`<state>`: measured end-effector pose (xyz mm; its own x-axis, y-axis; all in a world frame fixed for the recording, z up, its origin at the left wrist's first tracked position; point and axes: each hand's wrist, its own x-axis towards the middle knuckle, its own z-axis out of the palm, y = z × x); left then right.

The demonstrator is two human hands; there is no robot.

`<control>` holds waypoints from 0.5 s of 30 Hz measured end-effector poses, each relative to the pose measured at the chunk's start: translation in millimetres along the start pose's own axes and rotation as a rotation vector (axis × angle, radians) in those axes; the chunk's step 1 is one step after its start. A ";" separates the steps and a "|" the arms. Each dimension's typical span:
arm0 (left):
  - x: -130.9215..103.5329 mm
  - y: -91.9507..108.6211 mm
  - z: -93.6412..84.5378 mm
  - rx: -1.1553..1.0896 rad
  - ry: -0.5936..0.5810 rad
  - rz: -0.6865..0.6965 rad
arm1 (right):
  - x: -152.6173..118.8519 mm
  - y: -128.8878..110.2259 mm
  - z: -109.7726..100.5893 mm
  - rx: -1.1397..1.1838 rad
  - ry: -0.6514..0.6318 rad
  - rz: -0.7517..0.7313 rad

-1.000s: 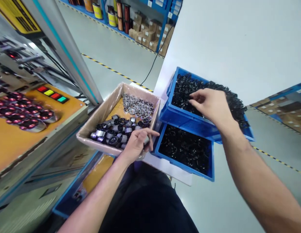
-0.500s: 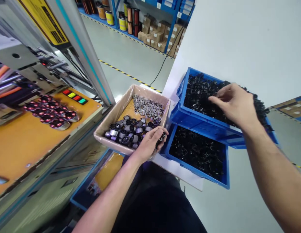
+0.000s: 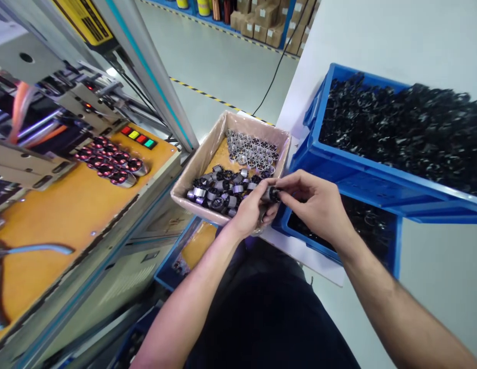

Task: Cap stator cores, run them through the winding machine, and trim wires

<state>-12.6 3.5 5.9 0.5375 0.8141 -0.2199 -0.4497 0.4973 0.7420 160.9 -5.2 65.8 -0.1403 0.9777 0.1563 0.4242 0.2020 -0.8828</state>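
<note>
My left hand [image 3: 249,209] is closed around a grey metal motor core [image 3: 267,195], held over the near right corner of a plastic-lined cardboard box [image 3: 257,124]. Against the core's right end, my right hand [image 3: 319,202] pinches a small black plastic piece [image 3: 276,194], partly hidden by the fingers. Inside the box, silver ring cores [image 3: 252,149] stand in rows at the back. Cores with black plastic ends [image 3: 219,190] lie heaped in front. To the right, an upper blue bin [image 3: 361,179] and a lower blue bin [image 3: 397,251] hold loose black plastic parts.
On the left, a machine with an orange worktop [image 3: 42,215] carries copper-wound cores [image 3: 111,161], coloured buttons [image 3: 137,137] and blue-handled pliers [image 3: 34,249]. A metal frame post [image 3: 154,66] rises beside the box. Another blue bin [image 3: 165,271] sits below. Cartons [image 3: 261,20] stand on shelving behind.
My right hand has come from the upper blue bin to the core in my left hand, bringing a black plastic piece. The whole view has shifted, with the bins now farther right.
</note>
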 end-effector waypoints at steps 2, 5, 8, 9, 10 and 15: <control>-0.6 0.5 0.4 0.007 0.013 0.012 | -1.7 5.9 1.3 0.070 -0.023 0.022; -1.1 0.7 -0.3 -0.002 0.036 0.026 | -8.9 5.6 0.7 0.129 -0.052 -0.027; -1.2 -1.0 -2.7 0.004 0.028 0.038 | -17.8 3.7 4.6 0.111 0.013 -0.052; -1.3 -1.7 -3.6 0.017 0.022 0.044 | -20.4 3.7 6.9 0.103 0.049 -0.041; -1.5 -2.5 -4.3 0.032 0.018 0.053 | -22.5 4.1 9.3 0.102 0.082 -0.030; -3.4 -3.4 -3.7 0.095 0.028 0.084 | -28.0 6.3 15.5 0.069 0.112 -0.053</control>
<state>-15.6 0.1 1.8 0.4800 0.8604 -0.1711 -0.4221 0.3975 0.8147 153.6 -32.1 49.0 -0.0584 0.9668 0.2490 0.3558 0.2532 -0.8996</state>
